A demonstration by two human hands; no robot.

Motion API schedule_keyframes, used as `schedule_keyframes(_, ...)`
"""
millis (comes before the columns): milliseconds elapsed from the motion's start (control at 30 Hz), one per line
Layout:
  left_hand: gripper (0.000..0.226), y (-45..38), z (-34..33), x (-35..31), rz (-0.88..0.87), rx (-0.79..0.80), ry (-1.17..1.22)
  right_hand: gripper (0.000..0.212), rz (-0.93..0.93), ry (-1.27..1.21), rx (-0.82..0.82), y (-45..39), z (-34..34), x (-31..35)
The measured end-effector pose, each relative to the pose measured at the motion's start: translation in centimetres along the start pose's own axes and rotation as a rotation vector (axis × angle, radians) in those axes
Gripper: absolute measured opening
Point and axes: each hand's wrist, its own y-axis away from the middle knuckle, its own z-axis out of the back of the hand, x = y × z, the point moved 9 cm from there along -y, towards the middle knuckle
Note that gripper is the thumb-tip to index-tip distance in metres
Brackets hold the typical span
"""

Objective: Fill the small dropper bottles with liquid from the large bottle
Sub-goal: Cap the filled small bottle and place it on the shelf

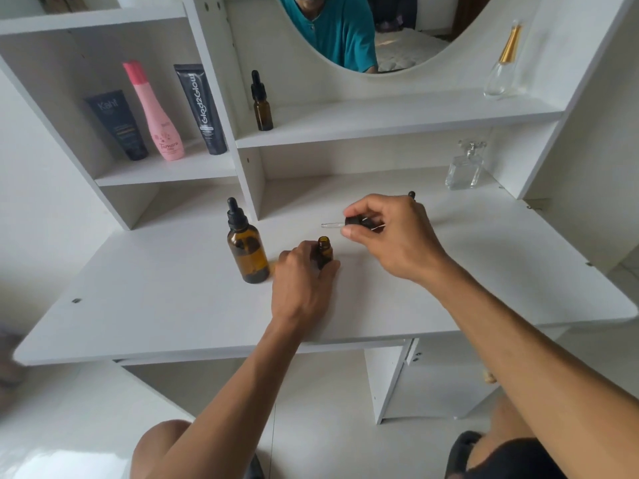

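Note:
A large amber dropper bottle (248, 250) with its black cap on stands upright on the white desk (155, 305). Just to its right my left hand (301, 281) grips a small amber bottle (325, 252) whose mouth is uncovered. Above and to the right, my right hand (390, 236) pinches a black dropper cap (356, 223), its glass pipette lying level and pointing left. A black dropper tip (411, 194) pokes out behind my right hand; what it belongs to is hidden. Another small capped amber bottle (262, 105) stands on the upper shelf.
On the left shelf stand a dark tube (117, 124), a pink bottle (155, 115) and a black tube (202, 108). A clear square perfume bottle (463, 167) stands at the desk's back right. A gold-necked glass bottle (503, 67) is on the top shelf beside the mirror.

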Motion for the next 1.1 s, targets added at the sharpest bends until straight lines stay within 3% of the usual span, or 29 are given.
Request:
schedule_keyframes(367, 0.023, -0.5, -0.5, 0.2, -0.052, -0.004, 0.002, 0.02, 0.05, 0.263, 0.16, -0.9, -1.2, 1.7)
schedule_keyframes(667, 0.026, -0.7, -0.7, 0.0, -0.089, -0.014, -0.031, 0.027, 0.061, 0.143, 0.129, -1.5, -2.5, 2.7)
schedule_keyframes(1100, 0.018, -0.9, -0.9, 0.2, -0.125, -0.031, 0.036, 0.029, 0.14, 0.198, 0.24, -0.9, -5.4, 1.5)
